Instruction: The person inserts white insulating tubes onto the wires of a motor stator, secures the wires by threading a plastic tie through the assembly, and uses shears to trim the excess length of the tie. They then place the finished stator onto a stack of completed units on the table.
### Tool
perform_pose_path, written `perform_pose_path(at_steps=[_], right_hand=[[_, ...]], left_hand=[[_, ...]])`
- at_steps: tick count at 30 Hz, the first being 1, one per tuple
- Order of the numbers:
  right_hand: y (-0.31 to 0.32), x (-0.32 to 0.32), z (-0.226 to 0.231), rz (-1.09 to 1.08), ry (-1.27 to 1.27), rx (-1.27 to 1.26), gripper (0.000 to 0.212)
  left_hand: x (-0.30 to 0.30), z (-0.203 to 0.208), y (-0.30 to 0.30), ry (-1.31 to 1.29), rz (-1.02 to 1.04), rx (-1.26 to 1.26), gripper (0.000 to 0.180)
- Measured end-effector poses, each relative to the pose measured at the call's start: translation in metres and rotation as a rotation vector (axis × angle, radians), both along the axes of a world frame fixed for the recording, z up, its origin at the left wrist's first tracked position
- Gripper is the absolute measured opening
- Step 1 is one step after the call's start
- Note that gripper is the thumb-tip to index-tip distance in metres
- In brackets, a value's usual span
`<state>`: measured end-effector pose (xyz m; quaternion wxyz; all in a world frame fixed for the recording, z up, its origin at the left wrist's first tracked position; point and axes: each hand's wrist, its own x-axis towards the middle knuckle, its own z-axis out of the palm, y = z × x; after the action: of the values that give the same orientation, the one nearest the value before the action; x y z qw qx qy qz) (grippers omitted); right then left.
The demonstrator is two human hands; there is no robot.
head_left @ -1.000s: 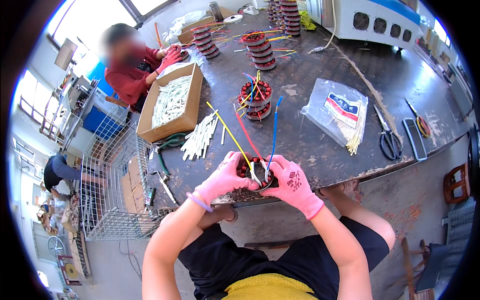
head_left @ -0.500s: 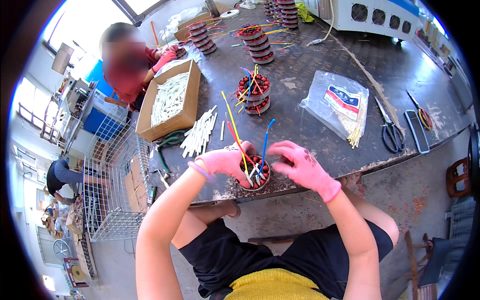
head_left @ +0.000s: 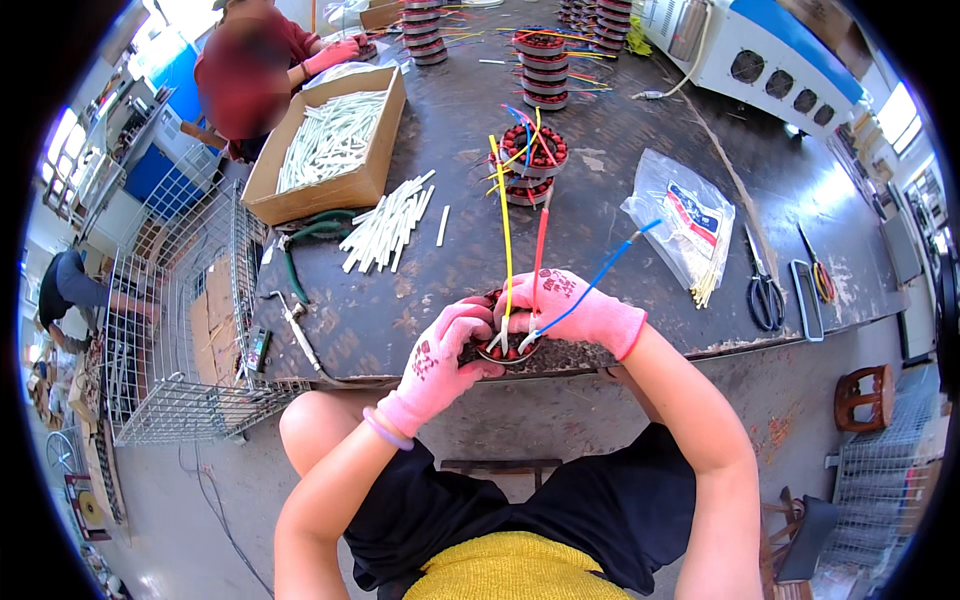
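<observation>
A round motor stator (head_left: 512, 355) with red windings sits at the table's near edge. My left hand (head_left: 440, 365), in a pink glove, is closed round its left side. Over its far right side bends my right hand (head_left: 585, 312), gloved alike, its fingers curled in at the windings and partly hidden. A yellow wire (head_left: 505, 220) and a red wire (head_left: 541, 255) rise upright from the stator, while a blue wire (head_left: 605, 268) slants out to the right. White sleeves (head_left: 528, 342) cover the wire bases. Beyond my hands stand two stacked stators (head_left: 536, 168) with loose coloured leads.
White tubes (head_left: 392, 225) lie left of centre beside a full cardboard box (head_left: 380, 165). Green-handled pliers (head_left: 293, 270) are near a wire basket (head_left: 180, 395). On the right are a plastic bag (head_left: 650, 195), scissors (head_left: 765, 295) and a phone-like frame (head_left: 806, 300). A co-worker (head_left: 250, 70) sits far left.
My right hand has come left and down onto the stator from beside it. The blue wire now leans right, and the yellow and red wires stand straighter. The whole view has shifted.
</observation>
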<state>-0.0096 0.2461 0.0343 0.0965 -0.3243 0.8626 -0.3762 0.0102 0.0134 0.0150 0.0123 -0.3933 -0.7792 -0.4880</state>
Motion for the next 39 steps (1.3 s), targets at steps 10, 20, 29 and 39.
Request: perform_pose_path(at_steps=[10,20,29,39], right_hand=[[-0.003,0.010,0.008,-0.064,-0.007,0.129,0.017],[-0.004,0.016,0.036,0.051,-0.182,0.102,0.020],[0.002,0.018,0.037,0.051,-0.196,0.081,0.023],[-0.007,0.031,0.037,-0.185,0.131,0.099,0.022]], left_hand=[[-0.002,-0.008,-0.003,0.001,-0.049,0.045,0.046],[-0.001,-0.010,-0.004,-0.066,-0.043,0.026,0.047],[-0.003,-0.011,-0.005,-0.022,-0.068,0.036,0.039],[-0.009,-0.010,-0.004,0.234,-0.108,-0.099,0.043]])
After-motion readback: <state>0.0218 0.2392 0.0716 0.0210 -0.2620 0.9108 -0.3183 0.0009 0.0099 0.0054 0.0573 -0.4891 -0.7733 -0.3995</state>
